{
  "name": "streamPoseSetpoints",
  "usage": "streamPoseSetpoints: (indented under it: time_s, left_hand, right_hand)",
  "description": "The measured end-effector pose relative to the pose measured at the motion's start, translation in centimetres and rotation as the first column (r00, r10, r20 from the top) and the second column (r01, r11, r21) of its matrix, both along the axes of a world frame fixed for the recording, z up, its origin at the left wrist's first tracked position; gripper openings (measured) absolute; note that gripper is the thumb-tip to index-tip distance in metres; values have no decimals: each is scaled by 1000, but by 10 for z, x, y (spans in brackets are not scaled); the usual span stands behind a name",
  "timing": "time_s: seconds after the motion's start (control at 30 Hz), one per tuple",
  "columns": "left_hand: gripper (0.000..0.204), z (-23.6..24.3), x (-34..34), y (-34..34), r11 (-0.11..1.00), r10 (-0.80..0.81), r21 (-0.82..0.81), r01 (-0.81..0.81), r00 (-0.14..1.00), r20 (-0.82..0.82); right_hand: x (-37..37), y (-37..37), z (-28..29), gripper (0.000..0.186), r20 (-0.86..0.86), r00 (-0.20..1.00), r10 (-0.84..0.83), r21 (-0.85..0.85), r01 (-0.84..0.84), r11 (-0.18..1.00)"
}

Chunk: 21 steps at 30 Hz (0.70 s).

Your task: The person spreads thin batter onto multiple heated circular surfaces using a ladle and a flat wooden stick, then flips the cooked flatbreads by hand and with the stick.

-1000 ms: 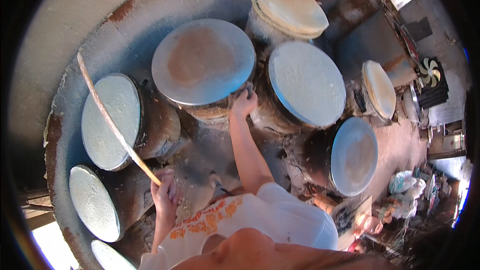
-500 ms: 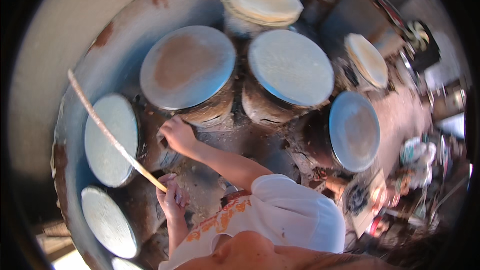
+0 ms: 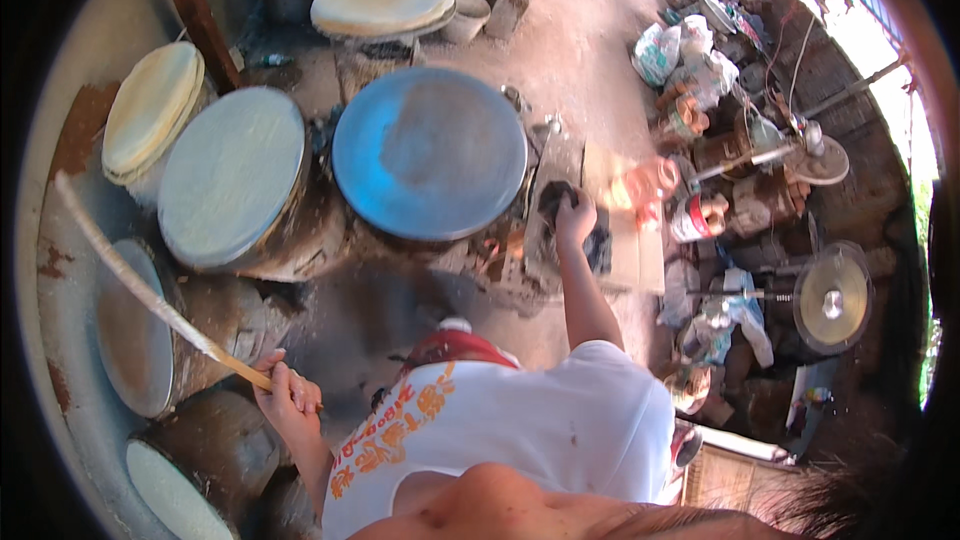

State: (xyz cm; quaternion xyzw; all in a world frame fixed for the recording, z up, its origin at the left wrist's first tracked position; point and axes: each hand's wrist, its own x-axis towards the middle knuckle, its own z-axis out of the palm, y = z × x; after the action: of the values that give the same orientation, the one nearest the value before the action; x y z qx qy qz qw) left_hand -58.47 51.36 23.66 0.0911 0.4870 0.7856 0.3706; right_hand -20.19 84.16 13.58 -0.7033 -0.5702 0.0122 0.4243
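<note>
My left hand [image 3: 290,390] is closed round the lower end of a long, pale, slightly bent stick [image 3: 150,300], which slants up to the far left. My right arm reaches forward to a board, where my right hand [image 3: 574,218] pinches a soft-looking black lump [image 3: 553,198]; whether it is cloth or charcoal I cannot tell. More black stuff [image 3: 600,248] lies beside it on the cardboard [image 3: 630,260]. Left of my right hand sits a round blue-grey griddle [image 3: 440,150] with a brownish middle, on a stove. Another griddle [image 3: 232,178], coated with pale batter, stands further left.
More griddles [image 3: 135,325] line the left side by a curved wall. Stacks of pale round flatbreads [image 3: 385,0] stand at the back and far left. Cans, plastic bags [image 3: 690,55] and a round metal disc [image 3: 833,302] clutter the right. A red-and-white can [image 3: 697,218] stands beside the cardboard.
My view has swung right. My right hand has moved from beside a stove on the left to the black lump on the board at right. My left hand still holds the stick.
</note>
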Motion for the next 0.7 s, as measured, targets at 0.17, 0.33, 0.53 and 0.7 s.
streamPoseSetpoints:
  time_s: [0.17, 0.33, 0.53, 0.7]
  left_hand:
    - [14, -8, 50, 63, 943, -61, -320, 86, 994, 88]
    - [35, -10, 73, 44, 701, -235, -713, -20, 938, -257]
    - [37, -28, 159, -77, 703, -81, -711, -27, 990, -119]
    - [40, -124, 267, -347, 17, 1000, -531, -847, 24, -7]
  right_hand:
    - [21, 75, -71, 25, -195, 979, -58, -522, -54, 851]
    - [-175, -41, 2, 38, -450, 274, 850, -127, -962, 242]
    - [-259, -258, 51, 20, -877, -415, 241, 1, -504, -864]
    - [-275, -322, 3, 20, -886, -332, 324, -203, -351, -914]
